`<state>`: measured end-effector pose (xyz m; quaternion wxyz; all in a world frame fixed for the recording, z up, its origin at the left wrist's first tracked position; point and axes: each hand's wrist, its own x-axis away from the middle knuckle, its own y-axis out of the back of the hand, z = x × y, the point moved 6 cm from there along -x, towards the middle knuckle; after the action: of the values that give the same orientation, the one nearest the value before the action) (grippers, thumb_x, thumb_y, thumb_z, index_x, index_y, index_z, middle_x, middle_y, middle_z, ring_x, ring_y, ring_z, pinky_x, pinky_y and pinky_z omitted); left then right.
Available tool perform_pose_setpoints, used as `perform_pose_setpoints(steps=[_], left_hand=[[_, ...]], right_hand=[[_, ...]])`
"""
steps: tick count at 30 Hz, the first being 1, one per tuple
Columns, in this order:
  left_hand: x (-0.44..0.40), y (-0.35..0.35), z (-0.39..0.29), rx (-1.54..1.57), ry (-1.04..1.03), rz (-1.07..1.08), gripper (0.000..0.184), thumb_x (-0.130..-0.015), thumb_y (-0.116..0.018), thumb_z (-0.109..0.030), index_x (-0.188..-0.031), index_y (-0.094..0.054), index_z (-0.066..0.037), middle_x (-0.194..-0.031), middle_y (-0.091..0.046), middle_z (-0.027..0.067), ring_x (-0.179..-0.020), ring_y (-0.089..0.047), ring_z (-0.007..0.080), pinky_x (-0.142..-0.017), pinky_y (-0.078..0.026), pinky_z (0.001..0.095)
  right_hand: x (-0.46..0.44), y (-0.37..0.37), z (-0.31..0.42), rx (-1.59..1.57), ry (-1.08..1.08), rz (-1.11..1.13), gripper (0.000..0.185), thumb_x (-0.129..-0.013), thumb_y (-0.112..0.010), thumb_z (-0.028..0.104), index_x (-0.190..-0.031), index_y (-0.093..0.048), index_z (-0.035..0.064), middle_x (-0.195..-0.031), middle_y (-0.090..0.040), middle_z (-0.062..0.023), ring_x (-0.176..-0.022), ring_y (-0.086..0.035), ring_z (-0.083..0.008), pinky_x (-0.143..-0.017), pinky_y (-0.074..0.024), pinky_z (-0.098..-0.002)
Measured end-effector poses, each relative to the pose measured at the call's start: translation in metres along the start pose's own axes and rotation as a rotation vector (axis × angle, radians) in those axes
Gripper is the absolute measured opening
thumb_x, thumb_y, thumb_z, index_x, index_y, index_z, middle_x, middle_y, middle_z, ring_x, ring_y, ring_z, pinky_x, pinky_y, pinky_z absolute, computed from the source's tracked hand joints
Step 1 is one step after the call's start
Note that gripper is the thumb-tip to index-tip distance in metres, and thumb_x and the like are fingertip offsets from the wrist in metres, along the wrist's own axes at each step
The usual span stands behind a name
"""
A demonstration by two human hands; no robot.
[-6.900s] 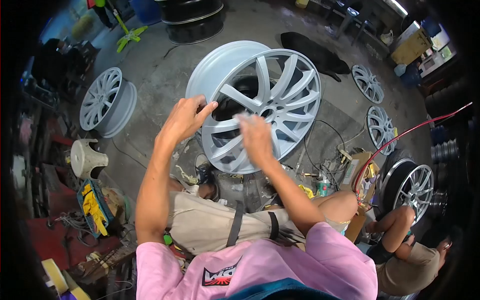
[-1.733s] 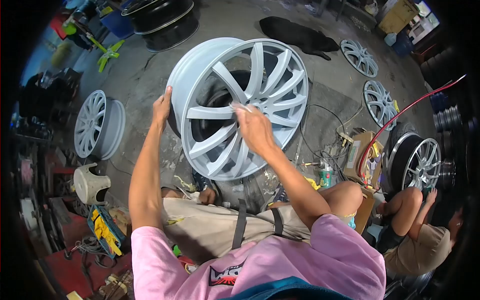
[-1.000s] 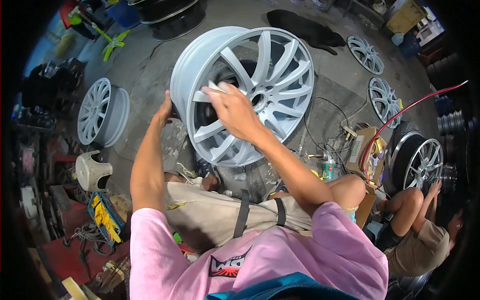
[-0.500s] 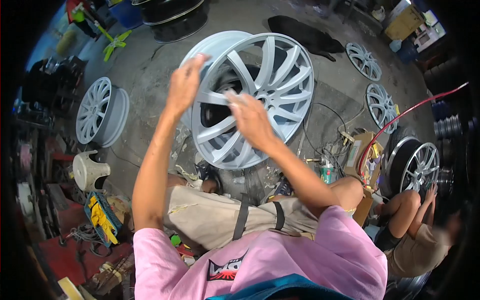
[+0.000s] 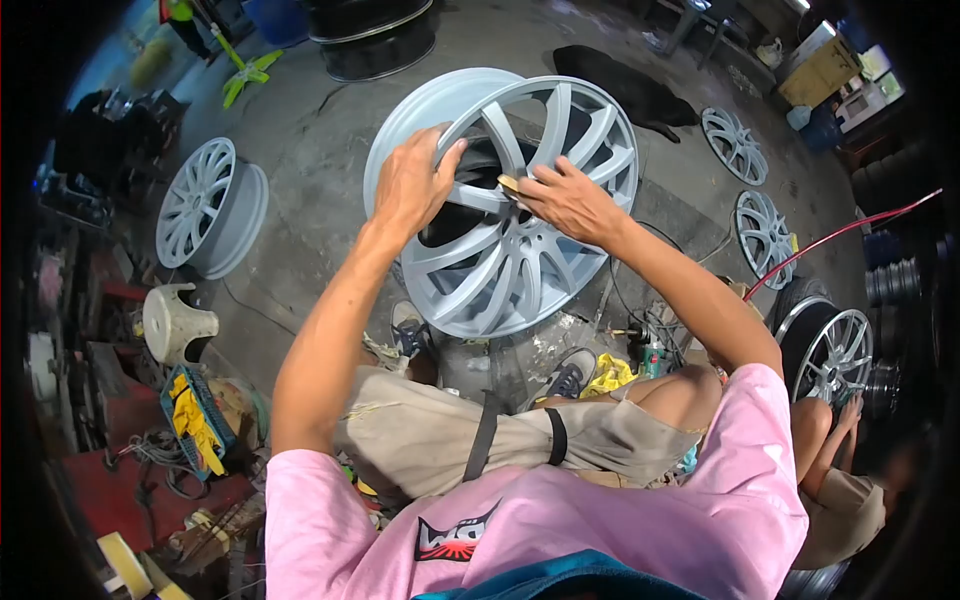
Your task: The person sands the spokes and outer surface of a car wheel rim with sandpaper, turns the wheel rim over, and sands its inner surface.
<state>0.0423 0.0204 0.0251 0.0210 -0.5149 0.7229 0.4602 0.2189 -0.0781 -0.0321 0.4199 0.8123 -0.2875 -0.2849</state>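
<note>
A large grey multi-spoke wheel rim (image 5: 480, 262) stands tilted on the floor before my knees, its spoked face toward me. My left hand (image 5: 415, 183) grips the rim's upper left edge, fingers over the outside and thumb toward the spokes. Near the hub, my right hand (image 5: 568, 203) pinches a small tan pad (image 5: 510, 185) against a spoke. Part of the pad is hidden by the fingers.
Another grey rim (image 5: 200, 205) stands at left beside a white stool (image 5: 178, 322). A black dog (image 5: 620, 90) lies behind the wheel. At right are spoked faces (image 5: 765, 238), a red hose (image 5: 845, 236) and a seated person (image 5: 840, 500).
My left hand has come down from above the rim onto its edge. My right hand has moved right toward the hub, its elbow swung outward. The view has shifted slightly.
</note>
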Motion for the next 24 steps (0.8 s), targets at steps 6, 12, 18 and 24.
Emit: perform_pose_setpoints(steps=[6,12,18,24], left_hand=[[-0.003,-0.001,0.005,0.041,-0.034,0.006,0.037,-0.103,-0.061,-0.028,-0.124,-0.069,0.001,-0.107,-0.071,0.0263,-0.098,-0.068,0.0445,-0.085,-0.052,0.0462],[-0.014,0.004,0.028,0.017,-0.02,-0.029,0.04,-0.104,-0.06,-0.034,-0.123,-0.071,0.0,-0.098,-0.072,0.0259,-0.093,-0.07,0.0429,-0.084,-0.053,0.0432],[-0.025,0.001,0.049,0.061,0.037,0.019,0.033,-0.097,-0.064,-0.031,-0.111,-0.073,-0.003,-0.085,-0.068,0.0267,-0.078,-0.066,0.0434,-0.075,-0.052,0.0457],[-0.025,0.0,0.057,0.054,0.186,0.074,0.034,-0.088,-0.062,-0.021,-0.116,-0.073,-0.004,-0.083,-0.067,0.025,-0.07,-0.066,0.0337,-0.072,-0.052,0.0433]], right_hand=[[-0.05,0.037,-0.038,0.078,-0.061,-0.138,0.041,-0.102,-0.053,0.031,-0.136,-0.062,0.0106,-0.113,-0.057,0.0017,-0.102,-0.052,-0.0161,-0.086,-0.041,-0.0338],[-0.011,-0.003,-0.001,-0.086,-0.168,-0.138,0.033,-0.101,-0.056,0.029,-0.125,-0.069,0.0105,-0.108,-0.059,0.0003,-0.099,-0.055,-0.0191,-0.084,-0.042,-0.0363],[0.016,-0.012,0.045,-0.559,-0.497,-0.185,0.029,-0.1,-0.059,0.021,-0.123,-0.07,0.0065,-0.1,-0.059,-0.0062,-0.094,-0.056,-0.0254,-0.083,-0.0437,-0.041],[-0.049,-0.035,0.088,-0.678,-0.784,-0.304,0.026,-0.101,-0.059,0.022,-0.116,-0.072,0.006,-0.097,-0.059,-0.0117,-0.095,-0.058,-0.0297,-0.083,-0.0445,-0.0438]])
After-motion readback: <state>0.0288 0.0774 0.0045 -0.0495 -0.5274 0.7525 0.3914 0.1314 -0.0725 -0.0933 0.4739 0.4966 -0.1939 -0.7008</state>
